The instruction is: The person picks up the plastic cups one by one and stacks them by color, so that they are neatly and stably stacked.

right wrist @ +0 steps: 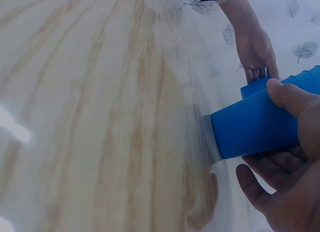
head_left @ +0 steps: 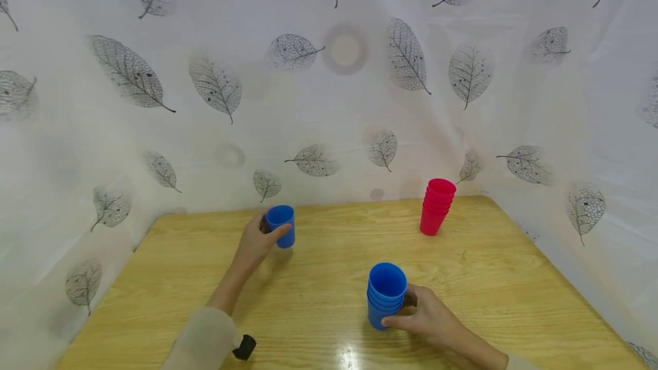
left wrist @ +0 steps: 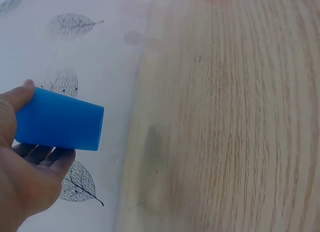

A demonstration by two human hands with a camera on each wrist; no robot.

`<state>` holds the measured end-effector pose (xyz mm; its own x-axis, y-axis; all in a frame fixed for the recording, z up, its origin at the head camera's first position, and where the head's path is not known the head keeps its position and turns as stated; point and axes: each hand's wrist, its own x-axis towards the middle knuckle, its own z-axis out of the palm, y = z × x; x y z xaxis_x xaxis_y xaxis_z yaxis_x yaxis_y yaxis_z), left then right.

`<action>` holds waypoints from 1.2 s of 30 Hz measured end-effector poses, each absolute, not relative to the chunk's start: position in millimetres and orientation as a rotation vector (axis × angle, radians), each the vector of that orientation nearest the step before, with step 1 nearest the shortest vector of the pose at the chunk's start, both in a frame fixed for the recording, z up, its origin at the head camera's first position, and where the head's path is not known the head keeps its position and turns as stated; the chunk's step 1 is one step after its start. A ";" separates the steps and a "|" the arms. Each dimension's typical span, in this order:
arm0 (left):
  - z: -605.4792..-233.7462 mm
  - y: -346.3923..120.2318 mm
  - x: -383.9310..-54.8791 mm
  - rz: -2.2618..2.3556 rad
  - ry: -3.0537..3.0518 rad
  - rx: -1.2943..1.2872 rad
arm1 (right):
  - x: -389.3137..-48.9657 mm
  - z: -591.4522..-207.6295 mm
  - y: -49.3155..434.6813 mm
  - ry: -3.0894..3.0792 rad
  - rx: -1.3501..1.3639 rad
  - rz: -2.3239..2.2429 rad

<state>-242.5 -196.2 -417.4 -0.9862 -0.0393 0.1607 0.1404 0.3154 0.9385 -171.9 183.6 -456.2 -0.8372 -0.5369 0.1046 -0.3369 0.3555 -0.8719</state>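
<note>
My left hand grips a single blue cup near the back left of the table, thumb on its near side. In the left wrist view, a gap shows between the base of this upright cup and the tabletop, with a shadow beneath. Closer to me, my right hand holds a nested stack of several blue cups, mouths up. The right wrist view shows the thumb and fingers around the stack, its base at or very near the table. Part of each hand is hidden behind its cups.
A stack of several nested red cups stands upright at the back right of the wooden table. A pale curtain with a leaf print hangs behind the table and along its sides.
</note>
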 end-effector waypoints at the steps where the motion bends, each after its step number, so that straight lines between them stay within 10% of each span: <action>1: -416.4 -195.6 -240.9 -1.746 -2.425 -0.107 | -171.9 -456.4 183.6 2.416 -0.789 -1.480; 36: -326.4 -80.1 -156.5 -1.910 -2.328 -0.633 | -172.1 -454.9 184.7 2.397 -0.738 -1.464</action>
